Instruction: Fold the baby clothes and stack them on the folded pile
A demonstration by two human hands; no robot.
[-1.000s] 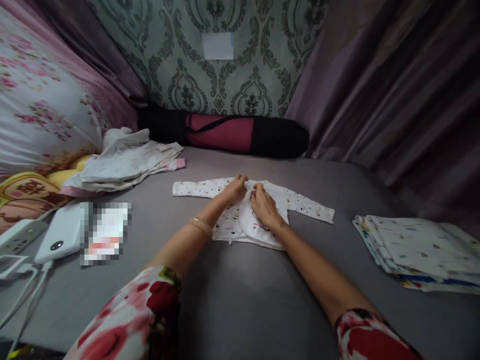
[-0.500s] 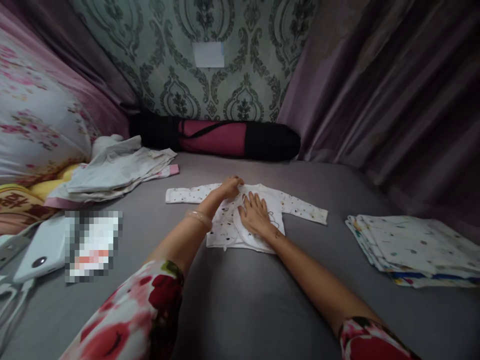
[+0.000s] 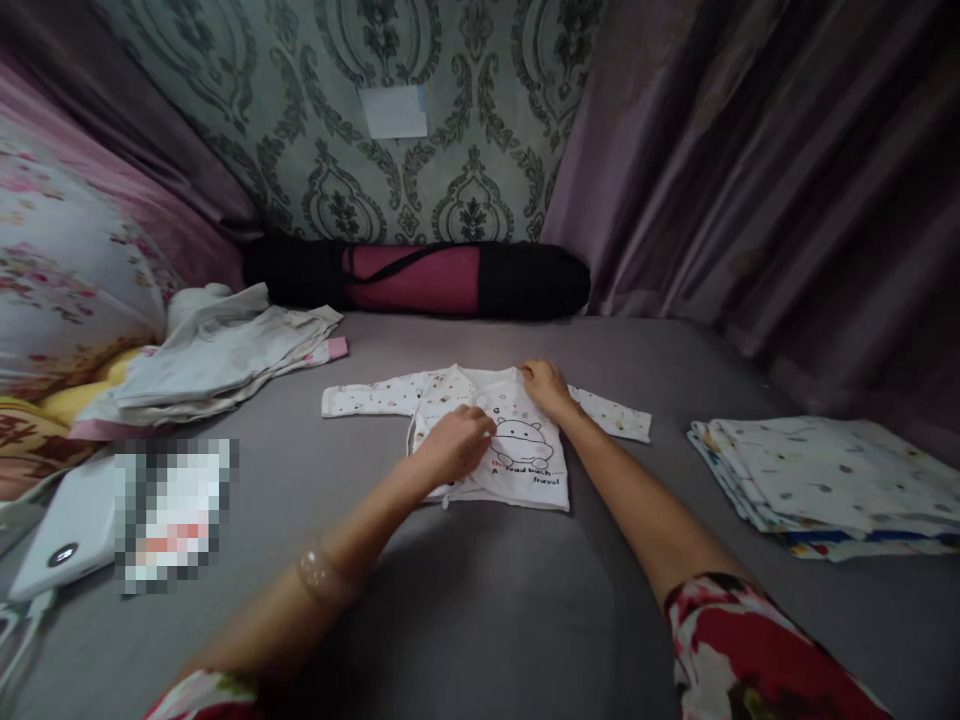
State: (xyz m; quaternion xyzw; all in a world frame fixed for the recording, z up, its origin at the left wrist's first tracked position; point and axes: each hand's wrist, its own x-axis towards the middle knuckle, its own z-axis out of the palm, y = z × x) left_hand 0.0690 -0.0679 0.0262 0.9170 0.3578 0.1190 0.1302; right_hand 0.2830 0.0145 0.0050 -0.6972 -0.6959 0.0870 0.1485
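A small white baby shirt point(image 3: 517, 485) lies face up with both sleeves spread, printed with little figures and a cartoon animal outline above lettering. Over the left part of its front is my left hand point(image 3: 457, 445), its fingers curled and closed at the fabric near the middle. Up at the collar's right side, my right hand point(image 3: 547, 388) pinches the shoulder of the shirt. My left hand and wrist cover part of the front and the lower left side. Behind my right hand, the start of the right sleeve is hidden.
A stack of folded printed cloths point(image 3: 825, 475) lies on the right of the grey sheet point(image 3: 480, 620). At left are rumpled light clothes point(image 3: 217, 350), a white power bank point(image 3: 79, 520) with cables, and a blurred-out item. A black and red long bag point(image 3: 412, 278) lies along the wall.
My right hand has gone from flat on the shirt's front to its right shoulder. My left hand has come down from the collar to the front. The cartoon print is now uncovered.
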